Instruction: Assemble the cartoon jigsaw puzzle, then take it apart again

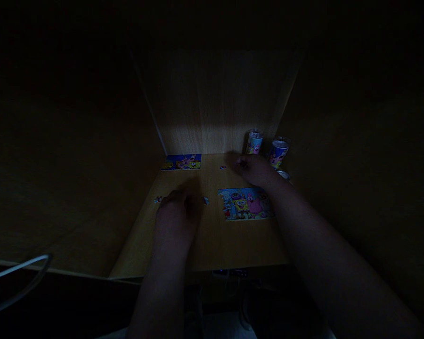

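Note:
Dim light covers the scene. My left hand (175,212) is over the left part of the wooden desk, fingers curled under and mostly hidden. Close to it lie one loose puzzle piece (158,199) on its left and another puzzle piece (206,200) on its right. My right hand (256,169) reaches towards the back, its fingers closed in a pinch; what they hold, if anything, is too dark to make out. A small puzzle piece (222,167) lies left of those fingers. Below my right wrist is a largely joined cartoon jigsaw puzzle (247,205), its right end hidden by my forearm.
A blue cartoon picture (183,162) lies at the desk's back left. Two clear-topped cartoon cylinders, one canister (254,142) and another canister (278,153), stand at the back right. A round lid (283,174) is partly behind my right wrist. Wooden panels enclose the desk (212,249).

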A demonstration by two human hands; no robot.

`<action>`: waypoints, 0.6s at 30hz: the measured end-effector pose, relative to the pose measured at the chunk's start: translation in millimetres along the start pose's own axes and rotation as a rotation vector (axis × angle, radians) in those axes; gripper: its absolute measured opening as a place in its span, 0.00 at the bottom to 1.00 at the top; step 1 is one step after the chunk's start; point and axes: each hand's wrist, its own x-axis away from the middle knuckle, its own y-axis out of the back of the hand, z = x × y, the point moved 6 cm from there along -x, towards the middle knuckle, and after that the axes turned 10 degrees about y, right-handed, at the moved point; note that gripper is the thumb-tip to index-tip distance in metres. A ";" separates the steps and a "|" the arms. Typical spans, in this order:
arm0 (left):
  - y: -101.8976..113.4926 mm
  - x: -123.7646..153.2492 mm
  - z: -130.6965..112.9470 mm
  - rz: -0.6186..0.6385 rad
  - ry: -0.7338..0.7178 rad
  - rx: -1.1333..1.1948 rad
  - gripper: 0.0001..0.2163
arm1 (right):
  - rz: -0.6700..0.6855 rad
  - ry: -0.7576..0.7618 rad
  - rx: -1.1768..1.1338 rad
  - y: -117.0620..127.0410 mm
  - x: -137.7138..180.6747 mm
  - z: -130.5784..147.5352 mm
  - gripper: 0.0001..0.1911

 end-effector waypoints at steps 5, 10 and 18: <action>-5.4 -1.2 5.8 0.086 -0.005 0.033 0.09 | 0.044 0.022 0.016 -1.7 -0.2 9.2 0.15; -16.8 4.0 -5.7 0.098 -0.133 -0.060 0.08 | 0.100 0.056 -0.007 -4.0 -0.7 17.9 0.16; -20.7 7.1 -14.9 0.159 -0.174 -0.072 0.07 | 0.154 0.063 -0.011 -7.3 1.2 20.6 0.23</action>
